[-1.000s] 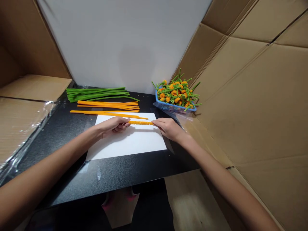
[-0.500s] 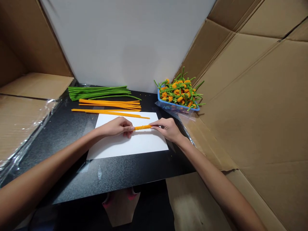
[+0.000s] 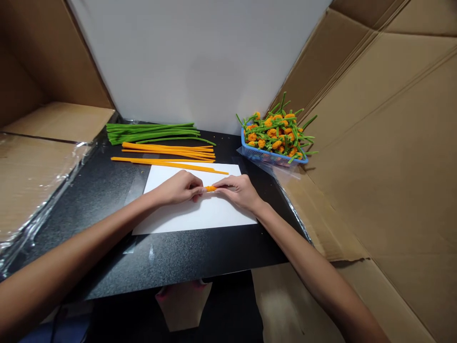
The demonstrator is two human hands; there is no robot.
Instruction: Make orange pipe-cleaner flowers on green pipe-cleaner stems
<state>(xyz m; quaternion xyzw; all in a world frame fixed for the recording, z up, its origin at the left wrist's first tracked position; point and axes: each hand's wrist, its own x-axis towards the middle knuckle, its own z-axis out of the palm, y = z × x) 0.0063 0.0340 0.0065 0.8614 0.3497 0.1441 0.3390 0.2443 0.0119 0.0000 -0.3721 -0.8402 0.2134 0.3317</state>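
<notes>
Both hands pinch a coiled orange pipe cleaner (image 3: 210, 188) over the white sheet (image 3: 200, 214): left hand (image 3: 180, 186) and right hand (image 3: 237, 189) each hold one end in a tight grip. It looks squeezed into a short coil; next, probably, it needs rolling into a bud.

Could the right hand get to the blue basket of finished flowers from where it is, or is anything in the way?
Probably yes. The right hand is busy pinching the orange coil with the left hand, but only bare black table lies between it and the blue basket.
</notes>
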